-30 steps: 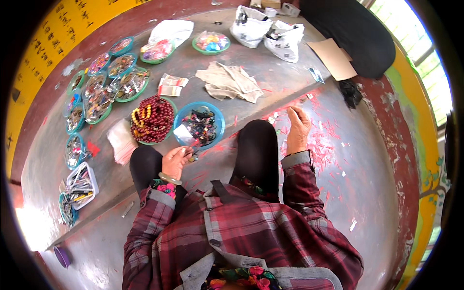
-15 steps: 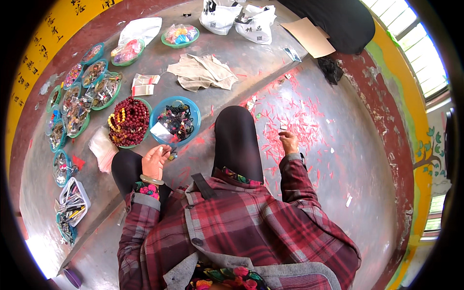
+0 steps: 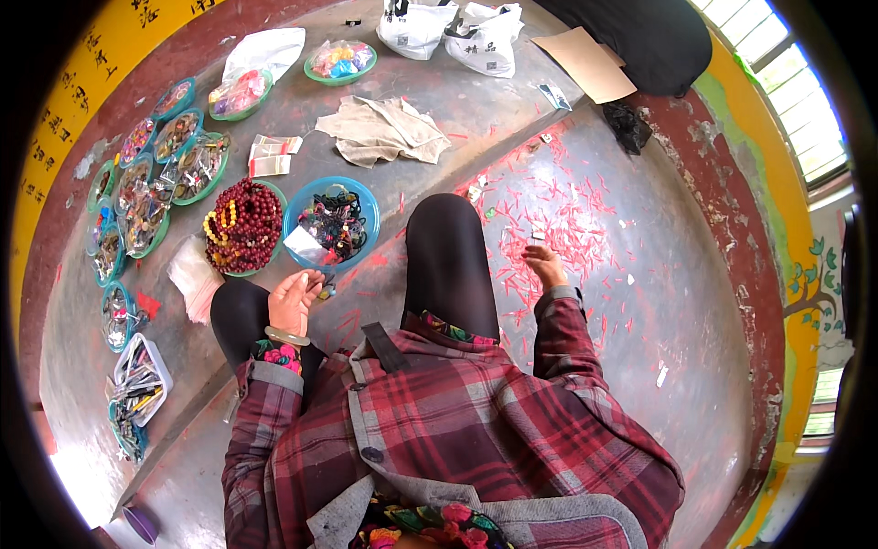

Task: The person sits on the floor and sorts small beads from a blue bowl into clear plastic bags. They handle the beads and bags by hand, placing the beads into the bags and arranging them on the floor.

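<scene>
My left hand (image 3: 292, 302), with a pale bangle (image 3: 286, 338) at its wrist, is closed in a pinch above my left knee. Beside its fingertips shows a small dark trinket (image 3: 326, 292); whether the fingers grip it or something smaller I cannot make out. Just beyond that hand stands a blue basket (image 3: 369, 201) of tangled dark cords, a white card (image 3: 305, 245) lying in it. To its left, a green basket holds dark red bead strings (image 3: 245, 229). My right hand (image 3: 547, 265) hovers over scattered red scraps (image 3: 572, 233), fingers loosely apart, near a small whitish piece (image 3: 538, 236).
Several baskets of trinkets (image 3: 144, 220) crowd the left side, above a white tray of pens (image 3: 140, 380). Ahead are a beige cloth (image 3: 382, 131), white bags (image 3: 416, 32) and a cardboard sheet (image 3: 585, 66). A step edge (image 3: 503, 160) crosses the floor. A plastic bag (image 3: 194, 279) lies left.
My right hand's fingers have loosened and spread a little over the red scraps. My left hand keeps its pinch in nearly the same place. The view has tipped slightly.
</scene>
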A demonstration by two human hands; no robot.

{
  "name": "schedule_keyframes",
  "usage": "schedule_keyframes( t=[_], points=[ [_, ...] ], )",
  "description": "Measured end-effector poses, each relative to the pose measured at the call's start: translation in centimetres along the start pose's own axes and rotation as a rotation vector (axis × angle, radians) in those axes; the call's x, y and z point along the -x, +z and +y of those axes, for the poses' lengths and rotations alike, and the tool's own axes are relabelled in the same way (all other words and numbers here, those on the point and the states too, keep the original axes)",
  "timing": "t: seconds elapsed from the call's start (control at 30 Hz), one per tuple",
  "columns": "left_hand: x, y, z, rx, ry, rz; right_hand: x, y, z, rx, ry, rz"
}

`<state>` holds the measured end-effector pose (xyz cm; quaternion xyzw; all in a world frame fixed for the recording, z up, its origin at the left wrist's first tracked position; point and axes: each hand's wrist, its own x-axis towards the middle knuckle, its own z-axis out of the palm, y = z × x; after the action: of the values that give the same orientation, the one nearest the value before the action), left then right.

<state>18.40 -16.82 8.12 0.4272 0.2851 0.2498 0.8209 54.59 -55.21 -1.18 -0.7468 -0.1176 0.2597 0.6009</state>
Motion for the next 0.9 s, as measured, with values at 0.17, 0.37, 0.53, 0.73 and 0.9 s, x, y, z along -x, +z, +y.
schedule_keyframes(
  t=[0.17, 0.37, 0.53, 0.73, 0.9],
  points=[
    [-1.7, 1.5, -2.1, 0.087, -0.082, -0.106, -0.8, -18.7, 14.4, 1.120, 0.001, 0.277],
    [0.4, 0.0, 0.3, -0.008, 0.000, 0.001, -0.4, -4.5, -0.2, -0.111, 0.391, 0.202],
    [0.0, 0.4, -0.2, 0.000, -0.008, -0.029, 2.9, -2.5, -7.0, -0.394, 0.272, 0.076],
    [0.2, 0.6, 0.3, 0.010, -0.012, -0.022, 0.3, -4.8, -2.0, 0.349, 0.102, -0.023],
    [0.1, 0.6, 0.2, 0.012, 0.000, -0.023, -1.0, -7.2, 2.3, 0.551, 0.410, 0.131]
  ],
)
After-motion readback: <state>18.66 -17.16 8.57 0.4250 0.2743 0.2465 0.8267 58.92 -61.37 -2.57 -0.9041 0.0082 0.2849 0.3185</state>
